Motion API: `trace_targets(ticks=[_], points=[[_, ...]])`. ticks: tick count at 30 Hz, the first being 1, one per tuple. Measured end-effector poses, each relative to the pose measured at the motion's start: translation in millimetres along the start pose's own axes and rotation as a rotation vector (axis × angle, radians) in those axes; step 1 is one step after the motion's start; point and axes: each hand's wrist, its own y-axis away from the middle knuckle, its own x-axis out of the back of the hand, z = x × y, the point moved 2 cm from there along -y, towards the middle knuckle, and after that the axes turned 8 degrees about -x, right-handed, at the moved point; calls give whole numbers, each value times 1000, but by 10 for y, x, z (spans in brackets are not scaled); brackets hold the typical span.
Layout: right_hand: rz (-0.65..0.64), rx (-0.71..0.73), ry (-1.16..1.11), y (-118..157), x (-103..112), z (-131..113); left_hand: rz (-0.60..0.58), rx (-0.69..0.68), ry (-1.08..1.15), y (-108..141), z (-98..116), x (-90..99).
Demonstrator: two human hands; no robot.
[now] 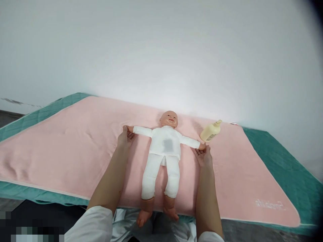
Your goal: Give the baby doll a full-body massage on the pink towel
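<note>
A baby doll (165,144) in a white top and white trousers lies on its back on a pink mat (83,141), its head toward the wall and bare feet toward me. Both doll arms are stretched out sideways. My left hand (124,137) is closed on the doll's hand at the left, thumb on top and fingers beneath. On the other side, my right hand (204,155) grips the doll's other hand in the same way. A pale yellow pump bottle (211,131) stands tilted in view just beyond my right hand.
The pink mat lies over a green quilted cover (280,164), whose edges show at both sides and along the front. A white wall (161,53) rises behind it. Something dark (42,215) stands below the front edge at lower left.
</note>
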Motion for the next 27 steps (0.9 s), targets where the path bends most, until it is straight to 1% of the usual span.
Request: trace_targets(ticks=[6,11,17,24,27], points=[[-16,6,-3,11,-12,5,13,-23,-31,24,12,12],[1,17,-1,14,-19,8,-44,-52,-5,10,-11,41],[30,25,9,22,-4,3,-6,-7,1,5,-15,48],[45,25,6,-8,28,4,36,19,6,55,13,16],[64,32,14,-18,33,8,33,15,0,56,10,22]])
